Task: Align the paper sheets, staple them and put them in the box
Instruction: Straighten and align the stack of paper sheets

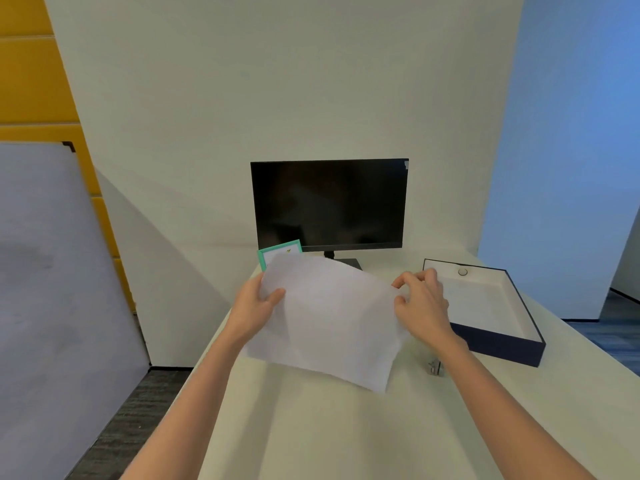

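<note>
At the far left a pale grey board (52,271) leans beside a yellow panelled wall (31,81). Further in, the white table (311,427) begins, and the person's two bare forearms reach forward over it.

The left hand (252,308) grips the left edge of the paper sheets (329,317), thumb on top and the other fingers hidden beneath. The sheets are held up off the table, tilted so that their near right corner hangs lowest, just above the surface. How many sheets there are cannot be told; they read as one slightly blurred white stack.

Behind the top left corner of the sheets stands a small green-framed card (277,252), partly covered by the paper. Just to its right a dark, switched-off monitor (329,202) stands on its stand at the back of the table.

The right hand (420,303) pinches the right edge of the sheets, fingers curled over the upper corner and thumb pressed on the front.

Below the right wrist a small metallic stapler (434,368) rests on the table, partly hidden by the forearm. To the right lies the open box (502,348), dark blue outside and white inside, with a small round object (462,271) near its far wall. The box sits near the right hand but apart from the sheets.
</note>
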Demonstrator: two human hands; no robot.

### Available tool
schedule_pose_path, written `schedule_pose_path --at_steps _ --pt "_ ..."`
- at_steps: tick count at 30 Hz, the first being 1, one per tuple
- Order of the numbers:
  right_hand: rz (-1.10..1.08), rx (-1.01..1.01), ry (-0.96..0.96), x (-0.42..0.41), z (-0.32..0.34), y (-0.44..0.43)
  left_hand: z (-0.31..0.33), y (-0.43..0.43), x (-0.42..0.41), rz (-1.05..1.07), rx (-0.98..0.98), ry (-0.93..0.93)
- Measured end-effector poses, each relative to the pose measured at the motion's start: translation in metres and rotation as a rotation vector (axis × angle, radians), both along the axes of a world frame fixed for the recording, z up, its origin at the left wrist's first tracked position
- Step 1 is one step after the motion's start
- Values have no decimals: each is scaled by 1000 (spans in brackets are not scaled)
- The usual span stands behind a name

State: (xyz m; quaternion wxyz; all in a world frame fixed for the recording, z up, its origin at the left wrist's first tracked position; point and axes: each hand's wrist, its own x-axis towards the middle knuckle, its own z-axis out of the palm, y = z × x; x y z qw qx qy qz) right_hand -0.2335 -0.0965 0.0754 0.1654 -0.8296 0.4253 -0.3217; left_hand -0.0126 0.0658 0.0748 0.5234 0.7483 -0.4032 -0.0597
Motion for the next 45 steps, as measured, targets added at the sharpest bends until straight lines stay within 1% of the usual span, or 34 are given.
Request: schedule_pose_path --at_steps 1,2,3,5,6,9,12,15,17,19,20,21,24,26,28,31,35,37,39,45 --pt "2 -15 119 0 9 1 16 -2 -3 3 65 -130" --pt "36 -18 177 2 19 3 32 -6 -6 1 132 -258" --pt "99 -6 164 6 29 6 47 -10 -12 -9 187 -372" --pt "259 43 14 16 46 15 72 -18 -24 -45 271 -547" --pt "315 57 -65 22 53 19 82 -22 -30 -64 309 -605" --pt "401 88 -207 35 66 28 99 -31 -47 -101 400 -721" --pt "488 204 -335 38 70 32 106 -35 -55 -73 473 -804" --pt "475 203 -449 35 61 32 107 -32 -56 -14 481 -825" --pt "421 229 -495 31 52 30 105 -22 -50 83 454 -825" --pt "366 281 -542 26 43 24 100 -11 -39 177 402 -779" --pt "350 302 -562 24 39 21 96 -6 -33 200 353 -723" --pt "340 324 -576 22 37 19 90 -3 -28 197 271 -628" --pt "319 363 -583 22 29 19 62 -2 -22 65 -55 -268" --pt "297 319 -577 24 24 24 42 -4 -21 21 -172 -182" --pt "288 189 -564 25 19 29 27 -5 -23 20 -205 -199" --pt "283 -31 -492 26 13 31 17 -9 -26 40 -254 -328" --pt "230 -205 -375 27 13 28 14 -12 -26 65 -284 -477" --pt "242 -239 -340 28 13 26 12 -13 -24 63 -273 -516" --pt "244 -248 -332 28 13 24 10 -13 -24 78 -251 -516" --pt "282 -226 -419 32 13 19 8 -14 -19 84 -210 -511"
